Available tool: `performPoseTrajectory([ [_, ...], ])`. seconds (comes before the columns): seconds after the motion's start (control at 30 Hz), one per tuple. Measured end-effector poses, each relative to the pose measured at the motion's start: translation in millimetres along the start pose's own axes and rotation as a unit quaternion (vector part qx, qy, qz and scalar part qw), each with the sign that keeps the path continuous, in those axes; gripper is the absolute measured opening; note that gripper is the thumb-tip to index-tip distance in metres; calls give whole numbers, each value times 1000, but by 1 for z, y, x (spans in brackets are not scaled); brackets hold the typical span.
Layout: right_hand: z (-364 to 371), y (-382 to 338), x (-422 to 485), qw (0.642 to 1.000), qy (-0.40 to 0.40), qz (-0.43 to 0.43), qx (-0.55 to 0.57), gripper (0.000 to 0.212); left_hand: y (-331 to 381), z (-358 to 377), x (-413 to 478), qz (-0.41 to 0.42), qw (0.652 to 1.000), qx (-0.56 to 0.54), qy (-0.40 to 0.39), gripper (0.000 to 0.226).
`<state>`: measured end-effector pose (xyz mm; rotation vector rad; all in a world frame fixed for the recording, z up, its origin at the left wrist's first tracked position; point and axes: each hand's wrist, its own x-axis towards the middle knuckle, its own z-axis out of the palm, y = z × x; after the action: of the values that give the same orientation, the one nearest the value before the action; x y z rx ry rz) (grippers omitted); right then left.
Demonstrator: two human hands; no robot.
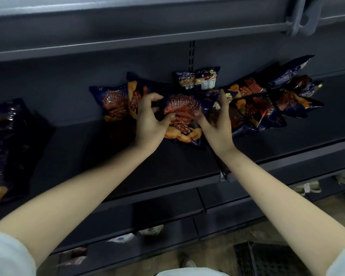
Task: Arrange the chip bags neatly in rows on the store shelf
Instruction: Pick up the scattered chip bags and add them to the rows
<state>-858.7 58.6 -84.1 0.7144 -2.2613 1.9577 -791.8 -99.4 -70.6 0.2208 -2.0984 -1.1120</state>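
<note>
A dark blue and orange chip bag [184, 114] stands tilted on the dark shelf [167, 168], held between both hands. My left hand [150, 120] grips its left edge with thumb in front and fingers curled behind. My right hand [217, 122] pinches its right edge. To the left two more bags [113, 102] lean against the back wall. A small bag [199, 78] stands upright behind. On the right a loose pile of several bags [267, 104] lies overlapping.
A large bag [6, 148] sits at the shelf's left end. The upper shelf [127, 38] overhangs the work area. A slotted upright [192, 54] runs down the back wall. Lower shelves [167, 222] and a dark crate [267, 259] on the floor are below.
</note>
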Motion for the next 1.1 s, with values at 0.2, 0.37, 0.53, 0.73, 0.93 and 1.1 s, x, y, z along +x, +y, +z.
performPoseTrajectory([
  [0.2, 32, -22, -3, 986, -104, 64, 116, 100, 3, -47, -7, -41, 994, -75, 60, 50],
  [0.37, 66, -47, -1, 975, -131, 34, 176, 96, 13, -98, -5, -127, 974, -186, 26, 48],
  [0.53, 114, -72, -13, 962, -184, 30, 198, 94, 0, -156, -14, -190, 951, -243, 17, 21],
  [0.73, 171, -79, -43, 935, -313, 46, 157, 64, -21, -211, -40, -215, 948, -214, 93, 14],
  [0.93, 213, -80, -61, 943, -297, 43, 141, 47, -44, -247, -57, -238, 952, -170, 86, 13],
  [1.1, 236, -78, -70, 953, -276, 54, 113, 43, -61, -263, -61, -230, 962, -134, 52, 15],
])
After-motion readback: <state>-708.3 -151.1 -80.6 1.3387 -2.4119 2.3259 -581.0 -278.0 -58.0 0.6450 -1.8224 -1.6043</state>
